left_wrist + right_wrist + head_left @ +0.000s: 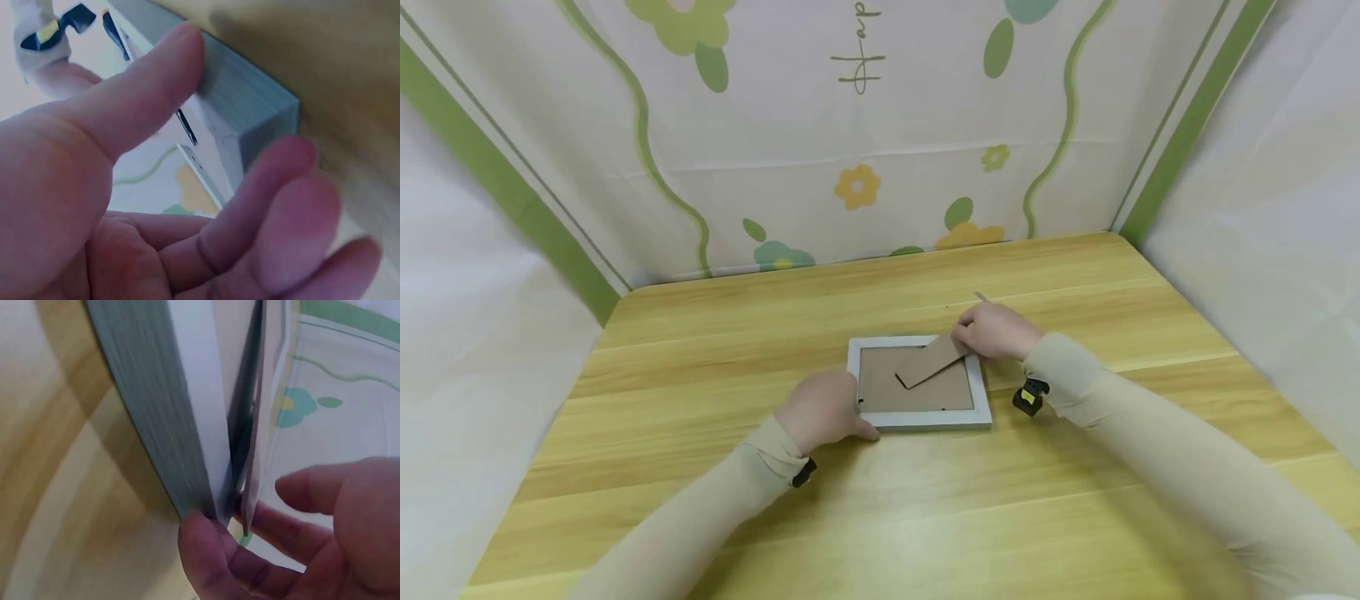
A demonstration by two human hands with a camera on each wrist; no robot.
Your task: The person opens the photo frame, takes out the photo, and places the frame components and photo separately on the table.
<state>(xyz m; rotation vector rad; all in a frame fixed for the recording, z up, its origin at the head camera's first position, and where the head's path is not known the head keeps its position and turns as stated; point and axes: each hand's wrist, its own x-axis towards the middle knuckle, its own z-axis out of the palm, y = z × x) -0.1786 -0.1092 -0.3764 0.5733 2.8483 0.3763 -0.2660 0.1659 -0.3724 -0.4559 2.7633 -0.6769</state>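
A picture frame [917, 422] with a pale rim lies on the table with its brown backing board [880, 392] facing up. A brown easel stand [928, 362] slants across the backing. In the right wrist view, the stand [258, 444] is tilted away from the backing, leaving a narrow gap. My left hand [823, 408] grips the frame's near left corner, its thumb on the near side and fingers around the left side. At the far right corner, my right hand [996, 329] holds the stand's end with curled fingers; some fingertips touch the frame's grey side [150, 412].
A small thin grey piece [981, 296] shows just beyond my right hand. The wood-grain table [715, 333] runs back to a white cloth [925, 117] printed with flowers. White sheets [1292, 192] hang at both sides.
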